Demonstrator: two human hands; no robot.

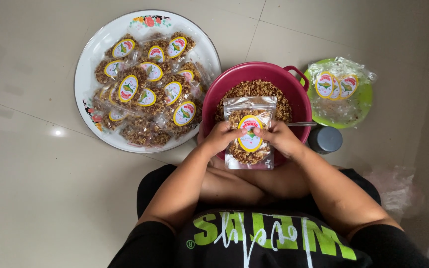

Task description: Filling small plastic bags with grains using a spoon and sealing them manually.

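We held one filled pouch point(250, 133) with both hands, left hand point(220, 137) and right hand point(281, 139), above the red bowl point(224, 87) that was still full, many pouches lay ready on the tray point(89, 59), few empty ones remained on the green plate point(361, 106).

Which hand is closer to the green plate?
The right hand. It grips the pouch's side nearer the green plate; the left hand holds the far side.

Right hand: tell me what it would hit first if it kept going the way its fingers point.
The right hand points leftward across the clear snack pouch it grips. Going straight on, its fingertips would probably first meet the left hand, which holds the pouch's other side; depth is hard to judge here.
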